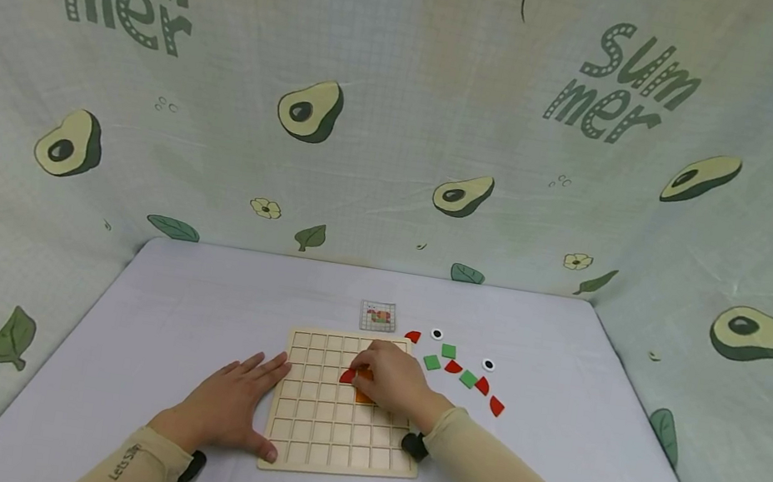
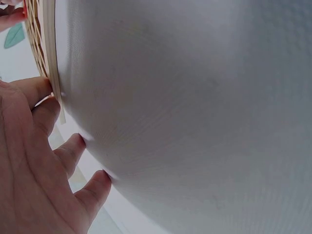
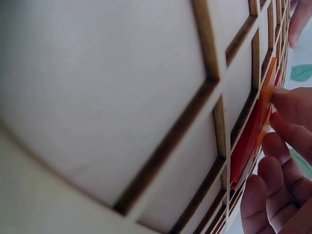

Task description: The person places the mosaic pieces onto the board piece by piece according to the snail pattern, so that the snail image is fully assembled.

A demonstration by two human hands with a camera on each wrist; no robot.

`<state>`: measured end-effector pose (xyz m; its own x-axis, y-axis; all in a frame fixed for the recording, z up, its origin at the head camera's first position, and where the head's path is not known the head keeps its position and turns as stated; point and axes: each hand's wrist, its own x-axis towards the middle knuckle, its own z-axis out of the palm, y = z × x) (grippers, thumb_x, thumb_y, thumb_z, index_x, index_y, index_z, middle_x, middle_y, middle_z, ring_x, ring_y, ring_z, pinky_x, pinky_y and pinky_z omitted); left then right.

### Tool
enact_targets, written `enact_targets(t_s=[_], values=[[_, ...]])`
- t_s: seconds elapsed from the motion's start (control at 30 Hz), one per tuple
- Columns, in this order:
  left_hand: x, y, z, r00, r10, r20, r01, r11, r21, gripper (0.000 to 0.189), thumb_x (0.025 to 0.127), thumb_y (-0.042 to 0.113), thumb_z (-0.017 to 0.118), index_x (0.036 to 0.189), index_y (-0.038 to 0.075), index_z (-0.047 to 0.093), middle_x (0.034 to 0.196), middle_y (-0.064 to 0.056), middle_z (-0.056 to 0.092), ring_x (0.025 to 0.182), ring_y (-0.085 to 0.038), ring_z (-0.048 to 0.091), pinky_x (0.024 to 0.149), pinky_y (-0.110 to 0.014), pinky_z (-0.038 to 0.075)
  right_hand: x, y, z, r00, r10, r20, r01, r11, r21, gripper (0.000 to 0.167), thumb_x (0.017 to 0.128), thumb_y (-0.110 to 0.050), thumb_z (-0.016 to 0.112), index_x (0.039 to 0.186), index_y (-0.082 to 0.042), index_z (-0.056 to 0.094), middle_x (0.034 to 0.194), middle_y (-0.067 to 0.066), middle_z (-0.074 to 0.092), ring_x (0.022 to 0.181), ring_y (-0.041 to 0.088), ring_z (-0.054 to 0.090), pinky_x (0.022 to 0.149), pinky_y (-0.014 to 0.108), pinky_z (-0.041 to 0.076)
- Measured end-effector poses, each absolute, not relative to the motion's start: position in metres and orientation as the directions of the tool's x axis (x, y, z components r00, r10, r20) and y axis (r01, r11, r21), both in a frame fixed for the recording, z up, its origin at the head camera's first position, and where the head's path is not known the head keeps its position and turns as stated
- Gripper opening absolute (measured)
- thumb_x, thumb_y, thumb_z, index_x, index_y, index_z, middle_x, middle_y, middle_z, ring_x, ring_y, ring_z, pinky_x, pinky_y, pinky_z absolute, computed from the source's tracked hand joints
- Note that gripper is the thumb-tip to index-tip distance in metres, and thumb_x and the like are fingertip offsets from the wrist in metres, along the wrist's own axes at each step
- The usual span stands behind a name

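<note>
A wooden grid board [image 1: 311,431] with square cells lies on the table. My left hand [image 1: 230,403] spreads along its left side, thumb on the near left corner and fingertips at the left edge; in the left wrist view, two fingers [image 2: 41,92] touch the board's rim. My right hand [image 1: 391,377] is over the board's middle, fingers bent, pinching at a red quarter-round tile [image 1: 346,375]. Orange tiles [image 1: 362,396] sit beside it in the cells, partly hidden by that hand. In the right wrist view, a red tile [image 3: 245,146] and an orange tile [image 3: 266,90] lie by the fingertips.
Right of the board lie several loose red quarter-round tiles [image 1: 497,407], green square tiles [image 1: 448,351] and two white-and-black eye discs [image 1: 488,365]. A small picture card [image 1: 378,316] lies behind the board. A printed cloth [image 1: 375,214] hangs around the table.
</note>
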<state>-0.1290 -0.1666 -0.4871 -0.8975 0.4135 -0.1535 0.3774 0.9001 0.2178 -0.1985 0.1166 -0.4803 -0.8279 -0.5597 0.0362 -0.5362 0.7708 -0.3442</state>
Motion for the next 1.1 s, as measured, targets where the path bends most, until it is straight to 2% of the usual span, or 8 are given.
enact_targets(t_s=[0.47, 0.67, 0.97, 1.1], values=[[-0.128, -0.166, -0.487, -0.897, 0.418, -0.145, 0.382, 0.897, 0.223, 0.132, 0.05, 0.088, 0.07, 0.155, 0.014, 0.038, 0.162, 0.0, 0.029, 0.146, -0.036, 0.026, 0.113, -0.059, 0.027, -0.197, 0.116, -0.478, -0.826, -0.562, 0.038, -0.54, 0.771, -0.338, 0.018, 0.091, -0.028, 0.074, 0.107, -0.021, 0.075, 0.098, -0.009, 0.06, 0.084, 0.008, 0.054, 0.073, 0.025, 0.051], [-0.128, -0.166, -0.486, -0.898, 0.414, -0.149, 0.376, 0.897, 0.232, 0.133, 0.05, 0.088, 0.071, 0.155, 0.014, 0.038, 0.162, 0.0, 0.028, 0.146, -0.036, 0.026, 0.113, -0.06, 0.027, -0.2, 0.119, -0.474, -0.836, -0.548, 0.018, -0.519, 0.781, -0.348, 0.02, 0.091, -0.03, 0.073, 0.109, -0.021, 0.075, 0.097, -0.01, 0.06, 0.082, 0.009, 0.053, 0.07, 0.025, 0.049], [-0.129, -0.167, -0.489, -0.904, 0.401, -0.15, 0.367, 0.907, 0.208, 0.133, 0.049, 0.089, 0.07, 0.155, 0.015, 0.038, 0.162, 0.002, 0.027, 0.147, -0.034, 0.025, 0.114, -0.057, 0.027, -0.2, 0.133, -0.469, -0.828, -0.561, 0.0, -0.519, 0.766, -0.379, 0.022, 0.089, -0.03, 0.075, 0.108, -0.018, 0.076, 0.096, -0.008, 0.061, 0.08, 0.008, 0.052, 0.07, 0.024, 0.049], [-0.129, -0.166, -0.489, -0.905, 0.4, -0.146, 0.368, 0.906, 0.208, 0.132, 0.049, 0.088, 0.071, 0.155, 0.015, 0.039, 0.162, 0.002, 0.028, 0.146, -0.034, 0.026, 0.114, -0.057, 0.027, -0.199, 0.148, -0.461, -0.849, -0.529, -0.024, -0.471, 0.775, -0.422, 0.022, 0.09, -0.028, 0.075, 0.108, -0.017, 0.076, 0.098, -0.009, 0.064, 0.083, 0.007, 0.056, 0.071, 0.026, 0.05]])
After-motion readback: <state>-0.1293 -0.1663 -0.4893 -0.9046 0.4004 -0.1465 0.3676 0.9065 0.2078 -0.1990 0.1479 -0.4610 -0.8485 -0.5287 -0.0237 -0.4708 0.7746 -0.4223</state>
